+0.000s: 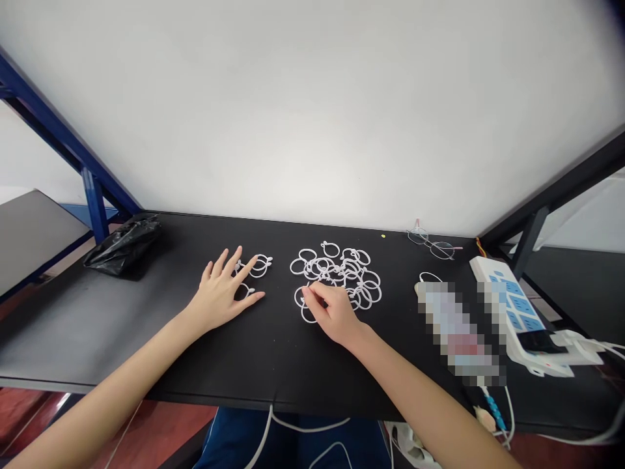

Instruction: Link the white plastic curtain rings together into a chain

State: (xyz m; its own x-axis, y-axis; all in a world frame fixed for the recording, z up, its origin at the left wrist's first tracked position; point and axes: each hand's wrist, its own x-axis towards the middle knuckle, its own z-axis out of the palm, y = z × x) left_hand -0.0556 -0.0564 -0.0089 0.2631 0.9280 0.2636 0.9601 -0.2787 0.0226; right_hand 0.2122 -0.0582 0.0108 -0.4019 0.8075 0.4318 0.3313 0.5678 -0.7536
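Observation:
A pile of white curtain rings (pixel 371 286), each with a small eyelet, lies in the middle of the black table. At the pile's front left edge my right hand (pixel 334 314) is closed, thumb and forefinger pinching a white ring (pixel 299 301). My left hand (pixel 219 296) is spread flat, palm down, to the left of the pile. A few more white rings (pixel 258 266) lie beside and partly under its fingers, so how many it covers is hidden.
A crumpled black plastic bag (pixel 124 244) sits at the back left. Wire-framed glasses (pixel 442 250) lie at the back right, near a blurred-out flat object (pixel 459 332) and a white power strip (pixel 512 312) with plugs and cables. A white wall (pixel 303 117) rises behind the table.

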